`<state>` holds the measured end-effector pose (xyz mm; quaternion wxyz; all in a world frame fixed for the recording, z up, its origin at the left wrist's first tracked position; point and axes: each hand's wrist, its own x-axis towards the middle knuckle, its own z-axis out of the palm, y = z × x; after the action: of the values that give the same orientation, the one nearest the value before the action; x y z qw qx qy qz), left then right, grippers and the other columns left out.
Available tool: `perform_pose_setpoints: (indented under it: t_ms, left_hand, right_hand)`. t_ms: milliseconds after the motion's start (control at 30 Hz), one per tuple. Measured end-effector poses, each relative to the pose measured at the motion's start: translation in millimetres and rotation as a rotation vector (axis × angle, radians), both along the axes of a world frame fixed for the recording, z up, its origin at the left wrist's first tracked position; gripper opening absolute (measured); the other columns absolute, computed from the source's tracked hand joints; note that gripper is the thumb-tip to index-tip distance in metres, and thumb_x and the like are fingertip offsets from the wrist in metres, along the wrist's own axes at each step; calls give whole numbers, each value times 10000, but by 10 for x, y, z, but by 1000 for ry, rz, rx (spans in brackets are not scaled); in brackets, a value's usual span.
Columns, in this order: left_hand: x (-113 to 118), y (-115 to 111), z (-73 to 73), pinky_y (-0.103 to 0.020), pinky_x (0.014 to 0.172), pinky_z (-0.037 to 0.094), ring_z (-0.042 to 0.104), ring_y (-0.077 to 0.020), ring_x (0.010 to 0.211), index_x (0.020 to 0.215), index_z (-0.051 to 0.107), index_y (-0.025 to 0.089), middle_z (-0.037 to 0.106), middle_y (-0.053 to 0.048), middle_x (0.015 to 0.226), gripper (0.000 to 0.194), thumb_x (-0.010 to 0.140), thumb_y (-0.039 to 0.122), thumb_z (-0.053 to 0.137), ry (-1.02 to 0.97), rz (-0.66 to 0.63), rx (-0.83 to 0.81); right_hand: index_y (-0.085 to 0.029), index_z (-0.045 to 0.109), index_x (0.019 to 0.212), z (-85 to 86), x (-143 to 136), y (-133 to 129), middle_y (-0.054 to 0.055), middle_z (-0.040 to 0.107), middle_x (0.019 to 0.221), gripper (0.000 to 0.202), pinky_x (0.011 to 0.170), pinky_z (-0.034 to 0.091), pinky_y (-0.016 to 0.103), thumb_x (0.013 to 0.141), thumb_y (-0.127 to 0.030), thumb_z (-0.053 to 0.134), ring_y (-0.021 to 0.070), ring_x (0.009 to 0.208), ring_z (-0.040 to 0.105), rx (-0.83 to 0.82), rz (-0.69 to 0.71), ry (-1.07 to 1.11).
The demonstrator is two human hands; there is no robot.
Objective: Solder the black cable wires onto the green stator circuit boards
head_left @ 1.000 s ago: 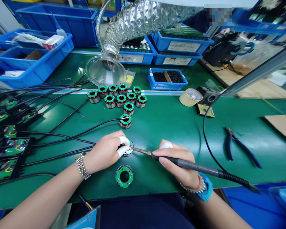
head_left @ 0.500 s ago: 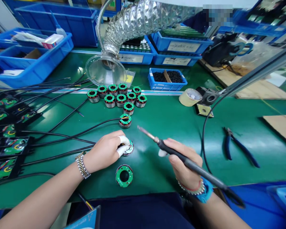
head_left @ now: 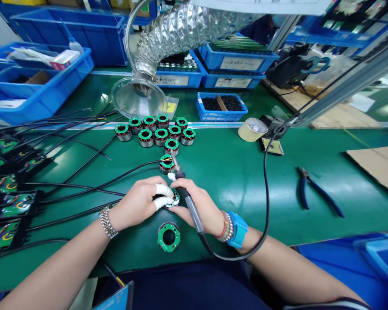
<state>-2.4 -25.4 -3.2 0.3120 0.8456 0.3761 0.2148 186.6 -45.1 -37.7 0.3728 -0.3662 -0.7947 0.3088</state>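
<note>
My right hand point(head_left: 200, 206) is closed around a soldering iron point(head_left: 189, 206), its tip pointing up and away, over the stator with yellow wires point(head_left: 166, 163). Its thumb and fingers come close to a small motor stator with a green circuit board point(head_left: 173, 199). My left hand point(head_left: 142, 200), with white finger cots on thumb and forefinger, pinches thin wires at that stator; the fingers hide most of them. A black cable point(head_left: 110, 204) runs in under the left hand. Nearer me lies another green-topped stator point(head_left: 161, 243), untouched.
Several stators point(head_left: 145, 137) stand grouped behind my hands, below a fume extraction hood point(head_left: 139, 101). Black housings point(head_left: 16, 204) with cables lie at left. At right are cutters point(head_left: 320, 193), a tape-like roll point(head_left: 252, 129) and cardboard point(head_left: 378, 165). A blue bin point(head_left: 221, 114) sits behind.
My right hand has moved left with the soldering iron, from apart on the right to beside my left hand, and the iron now points more upright. The left hand keeps its pinch.
</note>
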Motion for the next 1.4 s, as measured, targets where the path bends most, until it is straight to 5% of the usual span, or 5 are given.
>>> perform_pose_setpoints:
  t_ms: [167, 367, 567, 933, 1400]
  left_hand:
    - [10, -8, 9, -217, 723, 448, 573, -119, 789, 753, 644, 166, 597, -18, 870, 136, 827, 110, 545, 31, 1, 27]
    - [31, -65, -12, -224, 684, 439, 555, -119, 732, 794, 652, 162, 598, -16, 855, 109, 819, 109, 560, 101, 25, 59]
    - [73, -125, 5, -258, 697, 435, 539, -154, 768, 841, 655, 151, 594, -38, 830, 165, 853, 111, 495, 233, 35, 106]
    - [105, -194, 6, -291, 705, 433, 525, -175, 796, 846, 641, 151, 588, -50, 846, 181, 891, 166, 466, 277, 47, 166]
    - [108, -188, -7, -298, 711, 440, 526, -176, 797, 854, 640, 150, 584, -48, 842, 175, 892, 177, 471, 287, 52, 160]
  right_hand:
    - [-204, 451, 1151, 35, 65, 48, 55, 612, 1019, 449, 735, 520, 279, 757, -212, 667, 155, 830, 612, 12, 99, 18]
    - [-211, 579, 987, 209, 282, -135, 30, 663, 812, 190, 651, 507, 265, 812, -139, 592, 147, 734, 618, 192, -141, 65]
    - [-191, 627, 1077, 359, 572, -375, 35, 641, 695, 317, 568, 487, 291, 771, -118, 587, 147, 601, 569, 261, -146, 59]
    - [-185, 678, 962, 291, 553, -384, 22, 627, 626, 238, 545, 461, 293, 774, -102, 559, 133, 554, 524, 119, -96, 137]
    - [-168, 666, 988, 295, 538, -401, 34, 626, 625, 287, 549, 480, 300, 744, -72, 552, 145, 566, 539, 239, -37, 58]
